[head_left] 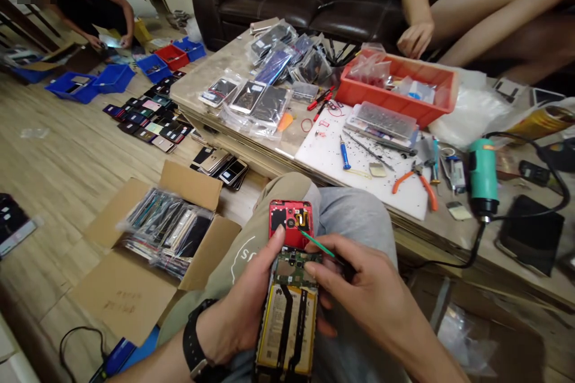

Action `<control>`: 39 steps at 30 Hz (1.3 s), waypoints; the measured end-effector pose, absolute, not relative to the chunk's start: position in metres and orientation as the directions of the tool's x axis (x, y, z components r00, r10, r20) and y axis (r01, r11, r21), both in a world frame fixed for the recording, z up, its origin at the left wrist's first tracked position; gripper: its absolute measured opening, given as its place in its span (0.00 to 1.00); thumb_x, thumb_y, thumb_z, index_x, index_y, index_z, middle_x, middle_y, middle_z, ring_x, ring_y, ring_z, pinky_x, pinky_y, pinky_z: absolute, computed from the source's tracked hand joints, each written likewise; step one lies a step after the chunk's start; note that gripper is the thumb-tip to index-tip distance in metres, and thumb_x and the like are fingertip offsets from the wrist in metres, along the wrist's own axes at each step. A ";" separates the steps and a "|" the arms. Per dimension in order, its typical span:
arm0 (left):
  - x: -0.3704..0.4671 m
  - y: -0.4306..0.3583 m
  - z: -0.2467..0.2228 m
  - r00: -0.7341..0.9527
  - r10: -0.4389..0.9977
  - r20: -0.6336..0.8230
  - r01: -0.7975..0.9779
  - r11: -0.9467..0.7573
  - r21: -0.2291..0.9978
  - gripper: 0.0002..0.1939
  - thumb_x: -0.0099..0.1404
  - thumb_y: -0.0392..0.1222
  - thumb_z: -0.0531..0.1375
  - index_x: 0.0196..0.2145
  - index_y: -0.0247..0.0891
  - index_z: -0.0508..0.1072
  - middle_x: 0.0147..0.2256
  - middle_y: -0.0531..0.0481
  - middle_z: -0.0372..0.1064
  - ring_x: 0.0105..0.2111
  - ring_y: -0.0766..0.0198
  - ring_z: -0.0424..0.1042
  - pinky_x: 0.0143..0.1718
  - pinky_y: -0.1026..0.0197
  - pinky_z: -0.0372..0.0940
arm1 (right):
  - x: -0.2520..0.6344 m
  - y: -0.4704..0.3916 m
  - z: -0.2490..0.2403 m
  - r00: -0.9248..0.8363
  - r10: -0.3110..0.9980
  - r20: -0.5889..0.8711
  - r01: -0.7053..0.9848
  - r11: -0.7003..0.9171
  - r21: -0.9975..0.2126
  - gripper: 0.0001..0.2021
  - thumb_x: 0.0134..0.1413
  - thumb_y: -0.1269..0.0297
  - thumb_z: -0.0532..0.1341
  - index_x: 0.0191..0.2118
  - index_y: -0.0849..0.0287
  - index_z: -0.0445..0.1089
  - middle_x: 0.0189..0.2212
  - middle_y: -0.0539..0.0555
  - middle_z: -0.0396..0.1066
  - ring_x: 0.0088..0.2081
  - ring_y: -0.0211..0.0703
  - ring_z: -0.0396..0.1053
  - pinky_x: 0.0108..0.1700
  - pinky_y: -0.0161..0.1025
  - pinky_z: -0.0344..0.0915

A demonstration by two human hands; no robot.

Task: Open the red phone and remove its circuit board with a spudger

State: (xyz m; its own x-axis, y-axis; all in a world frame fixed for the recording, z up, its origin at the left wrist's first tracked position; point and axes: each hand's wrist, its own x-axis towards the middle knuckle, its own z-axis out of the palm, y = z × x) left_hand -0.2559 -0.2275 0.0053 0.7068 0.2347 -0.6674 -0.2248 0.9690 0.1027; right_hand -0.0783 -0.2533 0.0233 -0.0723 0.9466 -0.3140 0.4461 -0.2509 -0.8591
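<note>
An opened phone (287,323) rests over my lap, its yellow battery and green circuit board exposed. My left hand (245,305) is wrapped round its left side, thumb near the top. Beyond the board lies the phone's red back cover (279,233), inner side up, with a camera opening and a gold-coloured patch. Between the fingers of my right hand (359,281) is a thin green pry tool (318,242), its tip at the red cover near the gold patch. Some right fingertips are hidden behind the phone's edge.
Ahead, a low table holds a white mat (309,149), blue screwdriver (345,154), orange-handled pliers (415,182), heat gun (484,176) and orange bin (395,90). An open carton (130,305) of bagged phone parts stands at left. Two other people sit nearby, one hand (415,39) beside the bin.
</note>
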 end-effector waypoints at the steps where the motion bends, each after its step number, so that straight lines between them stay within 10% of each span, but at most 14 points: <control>1: -0.255 -0.227 0.006 0.704 0.233 -0.670 -0.224 0.969 0.102 0.42 0.70 0.71 0.44 0.42 0.29 0.81 0.30 0.41 0.80 0.26 0.55 0.81 0.31 0.59 0.71 | -0.078 -0.254 0.024 -0.065 0.946 -0.319 0.446 -0.258 -0.857 0.06 0.62 0.60 0.63 0.40 0.54 0.76 0.19 0.43 0.68 0.21 0.38 0.70 0.26 0.34 0.61; 39: -0.253 -0.230 0.003 0.708 0.273 -0.651 -0.278 0.955 0.098 0.35 0.71 0.64 0.48 0.38 0.30 0.82 0.30 0.41 0.80 0.26 0.53 0.81 0.32 0.57 0.73 | -0.076 -0.252 0.024 -0.061 0.937 -0.343 0.441 -0.284 -0.852 0.05 0.61 0.63 0.60 0.36 0.54 0.74 0.18 0.43 0.68 0.22 0.39 0.68 0.27 0.34 0.59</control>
